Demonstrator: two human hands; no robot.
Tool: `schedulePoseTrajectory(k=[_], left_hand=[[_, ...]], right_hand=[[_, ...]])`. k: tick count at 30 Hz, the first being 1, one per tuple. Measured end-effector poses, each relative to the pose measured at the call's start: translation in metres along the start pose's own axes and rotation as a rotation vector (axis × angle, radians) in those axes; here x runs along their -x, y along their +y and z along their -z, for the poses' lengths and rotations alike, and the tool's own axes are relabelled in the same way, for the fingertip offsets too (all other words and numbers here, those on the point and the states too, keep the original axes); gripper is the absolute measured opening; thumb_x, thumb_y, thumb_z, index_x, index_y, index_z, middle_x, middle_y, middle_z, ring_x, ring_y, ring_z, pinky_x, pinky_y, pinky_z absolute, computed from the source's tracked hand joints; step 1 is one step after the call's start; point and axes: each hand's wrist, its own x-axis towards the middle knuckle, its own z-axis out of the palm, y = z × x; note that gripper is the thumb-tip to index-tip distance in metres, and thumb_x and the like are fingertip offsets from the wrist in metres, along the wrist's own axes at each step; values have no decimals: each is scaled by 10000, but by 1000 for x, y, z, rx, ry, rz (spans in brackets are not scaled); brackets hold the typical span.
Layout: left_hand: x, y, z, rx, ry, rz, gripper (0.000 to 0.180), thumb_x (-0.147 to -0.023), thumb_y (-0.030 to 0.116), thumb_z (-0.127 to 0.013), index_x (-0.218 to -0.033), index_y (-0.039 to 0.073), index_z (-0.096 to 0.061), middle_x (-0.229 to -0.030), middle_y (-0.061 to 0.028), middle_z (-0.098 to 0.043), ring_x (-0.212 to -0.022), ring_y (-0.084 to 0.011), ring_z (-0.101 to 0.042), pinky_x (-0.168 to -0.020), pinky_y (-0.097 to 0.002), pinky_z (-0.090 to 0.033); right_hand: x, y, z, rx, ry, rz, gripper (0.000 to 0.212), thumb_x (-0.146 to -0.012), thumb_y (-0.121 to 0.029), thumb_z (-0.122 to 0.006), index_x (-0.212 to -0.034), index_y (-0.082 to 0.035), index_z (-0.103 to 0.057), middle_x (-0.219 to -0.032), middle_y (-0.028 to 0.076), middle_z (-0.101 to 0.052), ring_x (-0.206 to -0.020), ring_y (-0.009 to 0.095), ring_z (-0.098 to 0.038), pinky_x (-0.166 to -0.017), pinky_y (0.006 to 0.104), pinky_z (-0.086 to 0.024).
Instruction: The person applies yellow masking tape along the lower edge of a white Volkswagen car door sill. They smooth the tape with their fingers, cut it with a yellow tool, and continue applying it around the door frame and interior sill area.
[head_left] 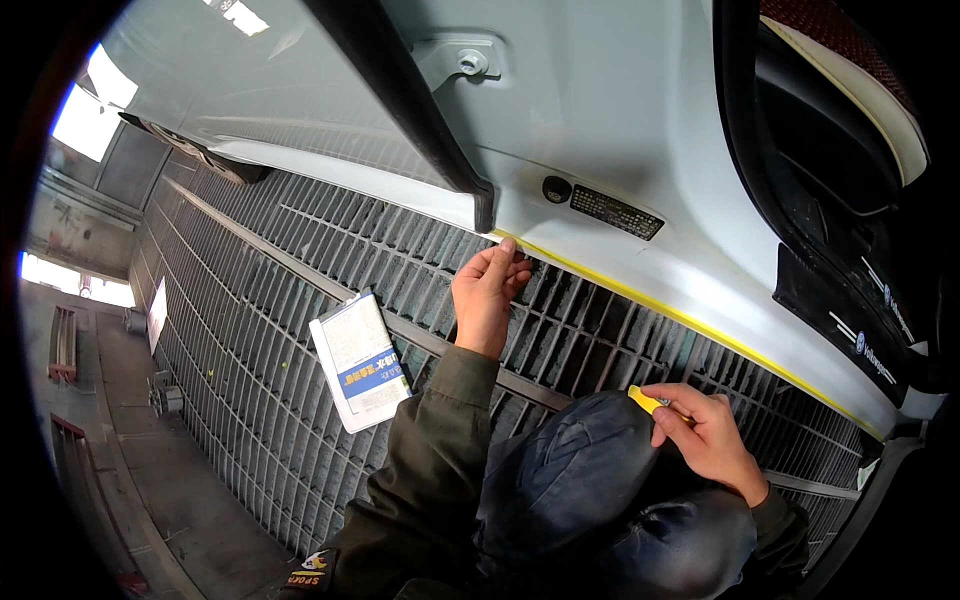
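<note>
A yellow strip of tape point(652, 303) runs along the lower edge of the white car sill point(700, 310), below the doorway. My left hand point(488, 292) reaches up to its left end near the open door's edge; thumb and fingertips close at the strip there. Held above my right knee, a small yellow tool point(647, 399), which looks like a utility knife, sits between the thumb and fingers of my right hand point(708, 437). Its blade cannot be made out.
The open car door point(270, 90) is at the upper left, edged by a black seal point(400, 90). Beneath me lies a metal floor grating point(270, 400). A white booklet or packet with a blue band point(358, 362) rests on it, left of my left forearm.
</note>
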Motion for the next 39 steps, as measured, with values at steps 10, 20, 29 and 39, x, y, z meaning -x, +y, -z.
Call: schedulePoseTrajectory(k=[10,20,29,39], left_hand=[[1,7,-26,-17,180,34,258,-906,293,-656,-838,62,-565,-806,-35,-609,-741,-144,-632,-672,-267,-519],[29,-6,-22,145,41,169,423,-975,513,-531,-820,120,-516,-781,-23,-561,-813,-167,-617,-713,-295,-494],[105,-10,-49,-211,-552,412,301,-871,15,-718,-1151,-39,-624,-1062,-88,-678,-990,-161,-654,-908,-284,-519],[79,-21,-10,-287,-236,74,111,-937,82,-656,-976,-21,-670,-883,-53,-676,-796,-109,-601,-749,-245,-482]], right_hand=[[-1,1,-1,-9,1,6,262,-968,-65,-586,-1225,-20,-608,-811,92,-711,-693,137,-706,-640,244,-523],[-1,-5,3,-124,72,26,368,-975,-44,-542,-1339,-18,-497,-658,51,-636,-634,89,-628,-636,227,-461],[-3,10,6,-158,72,181,447,-973,-86,-535,-1399,-25,-411,-676,42,-614,-602,108,-570,-607,246,-440],[14,9,17,482,183,266,339,-881,-134,-686,-1201,-44,-619,-829,186,-704,-698,336,-707,-617,397,-566]])
